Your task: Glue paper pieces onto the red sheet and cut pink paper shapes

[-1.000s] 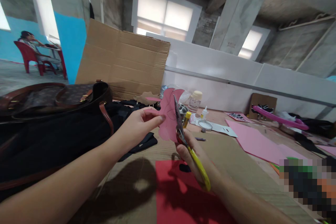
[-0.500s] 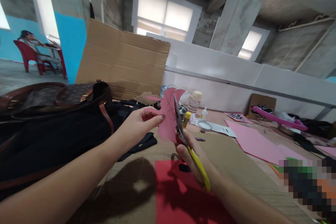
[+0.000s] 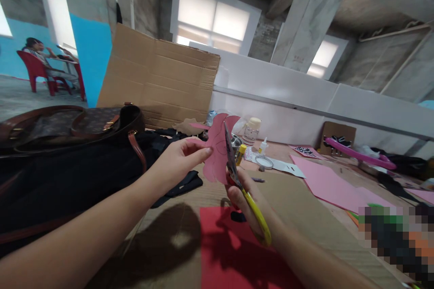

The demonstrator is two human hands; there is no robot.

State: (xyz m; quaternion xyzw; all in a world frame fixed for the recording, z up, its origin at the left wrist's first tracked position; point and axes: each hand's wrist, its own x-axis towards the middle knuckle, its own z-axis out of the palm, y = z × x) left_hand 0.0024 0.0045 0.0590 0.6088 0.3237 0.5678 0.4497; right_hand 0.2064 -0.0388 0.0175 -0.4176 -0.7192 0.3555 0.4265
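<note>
My left hand pinches a pink paper cutout with wavy edges and drawn pencil lines, raised above the table. In my right hand is a pair of scissors with yellow handles. Their blades point upward and lie against the right part of the paper. Whether the blades are fully closed I cannot tell. Below my right hand a sheet of red paper lies on brown cardboard.
At left lie a brown handbag and black cloth. Behind the paper stand a glue stick, a jar and a small glue bottle. Pink sheets spread at right. A person sits far left.
The scissors and pink paper stay almost where they were, with a slight shift at the paper's top right edge. The seated person's arm has moved away from the head.
</note>
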